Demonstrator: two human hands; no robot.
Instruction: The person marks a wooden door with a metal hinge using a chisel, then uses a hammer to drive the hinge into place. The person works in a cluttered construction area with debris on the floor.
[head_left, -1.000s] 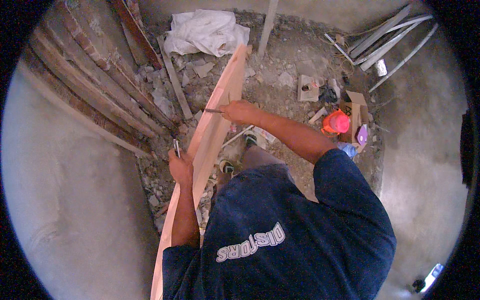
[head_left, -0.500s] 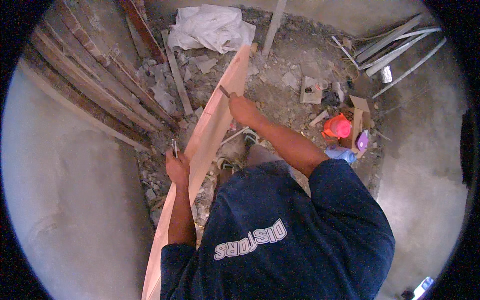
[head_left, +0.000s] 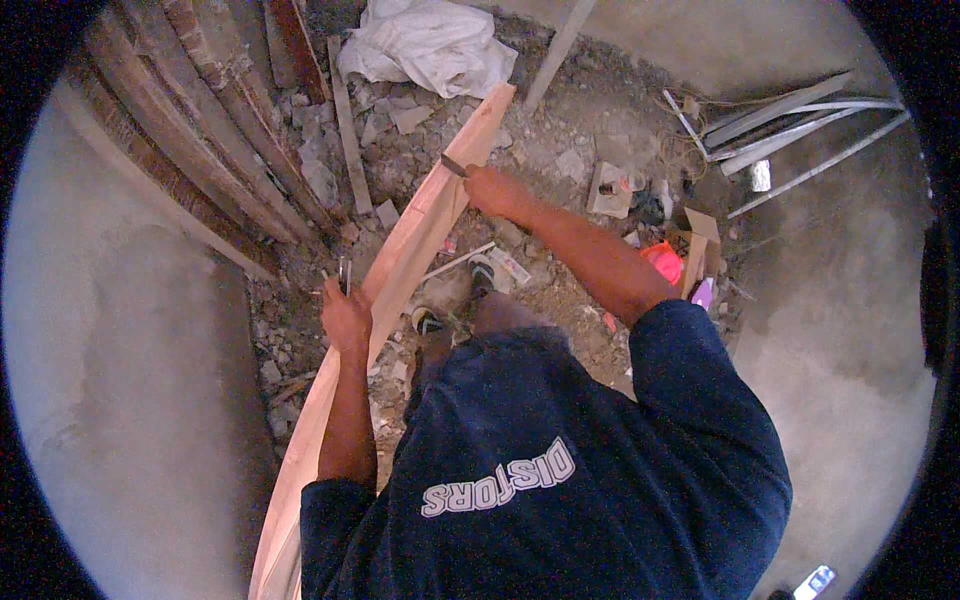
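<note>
A long, pale reddish wooden plank (head_left: 392, 262) stretches from the lower left up to the far middle, passing in front of my body. My right hand (head_left: 496, 192) is closed at its far part, gripping a dark, flat tool (head_left: 454, 166) whose end lies over the plank's upper edge; its kind is unclear. My left hand (head_left: 346, 320) is closed beside the plank's left side. A slim, shiny metal tool (head_left: 345, 272) sticks up from its fingers, too small to name exactly. Thin marks cross the plank between the two hands.
Rubble covers the ground around my shoes (head_left: 482, 272). Old timbers (head_left: 215, 130) lean at the left, and a white sack (head_left: 428, 48) lies at the far end. To the right are an orange container (head_left: 662, 262), a cardboard box (head_left: 700, 238) and several metal bars (head_left: 780, 125).
The view has shifted slightly, and both hands and the plank's near end appear a little farther left. Both hands keep their tools; the right hand's tool stays at the plank's edge.
</note>
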